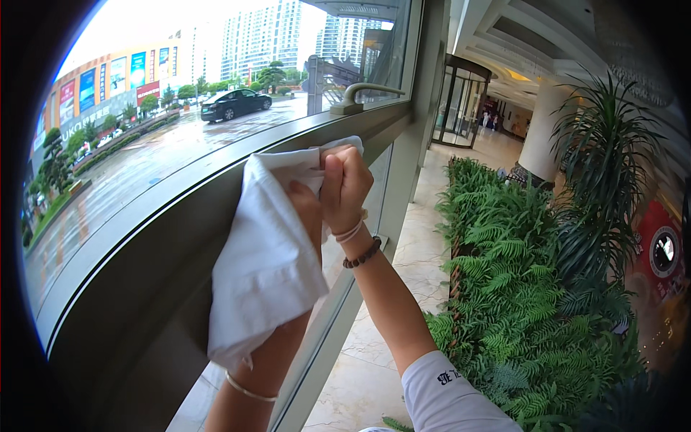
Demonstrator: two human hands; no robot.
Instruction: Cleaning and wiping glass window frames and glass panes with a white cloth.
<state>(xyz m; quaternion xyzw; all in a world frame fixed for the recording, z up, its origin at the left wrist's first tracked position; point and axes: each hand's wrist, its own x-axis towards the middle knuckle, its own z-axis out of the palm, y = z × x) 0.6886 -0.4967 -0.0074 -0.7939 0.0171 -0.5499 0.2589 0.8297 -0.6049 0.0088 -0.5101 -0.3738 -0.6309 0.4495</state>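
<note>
A white cloth (pixel 270 237) hangs in folds from my two hands, against the grey metal window frame (pixel 223 169). My right hand (pixel 348 183) is closed on the cloth's upper right end, its fingers curled toward the frame. Close beside it, my left hand (pixel 308 209) is mostly covered by the cloth; part of its fingers shows, bent into the fabric. The cloth drapes down over my left wrist and forearm. Just above my hands, the window handle (pixel 349 101) sticks out to the right from the frame.
Right of the window stands a long bed of green ferns (pixel 497 288) with a tall spiky plant (pixel 604 151). A pale tiled floor (pixel 374 360) runs between them. Farther back are a round column (pixel 540 133) and a revolving door (pixel 461 101). Outside, a dark car (pixel 236 105) is on wet pavement.
</note>
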